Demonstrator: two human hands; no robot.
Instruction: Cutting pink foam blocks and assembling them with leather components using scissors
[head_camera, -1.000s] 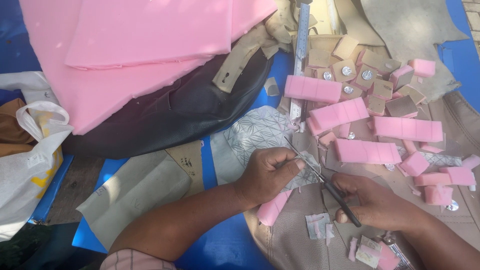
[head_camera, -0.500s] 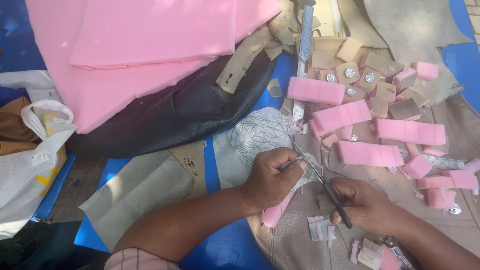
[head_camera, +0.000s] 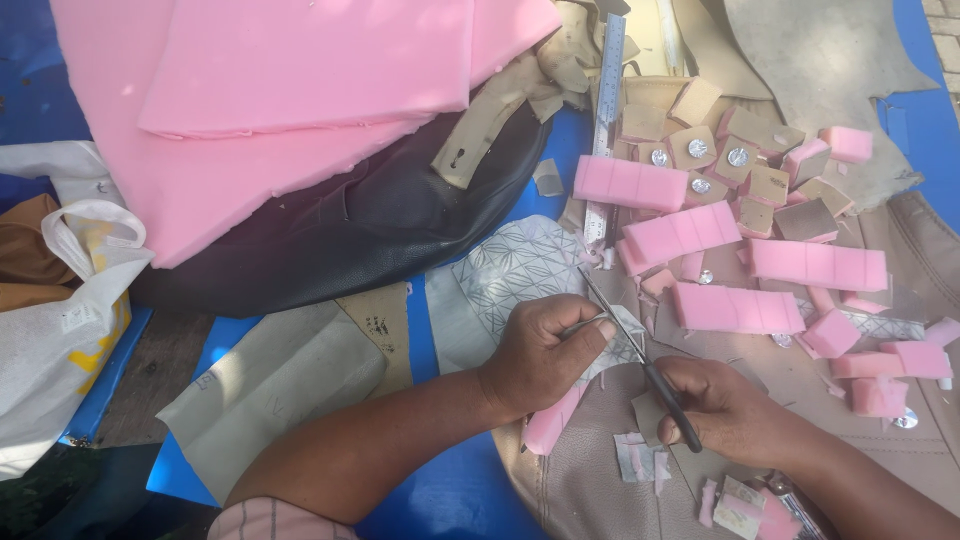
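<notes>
Scissors sit gripped in the right hand, blades open toward the left hand, which is closed around a pink foam strip.

A: Where does the single view sit?

B: On the person's head, tilted steeply down, close over the work. Both forearms enter from the near edge, and the left hand and right hand fall in the near middle of the frame.

A: How far does it reach?

B: To the far edge, where the pink foam sheets fill the far left and a metal ruler runs away from the viewer. A white plastic bag marks the left border, blue tarpaulin the far right.

A: Is any part shared with another view?

B: No other view is there; this one covers it all.
</notes>
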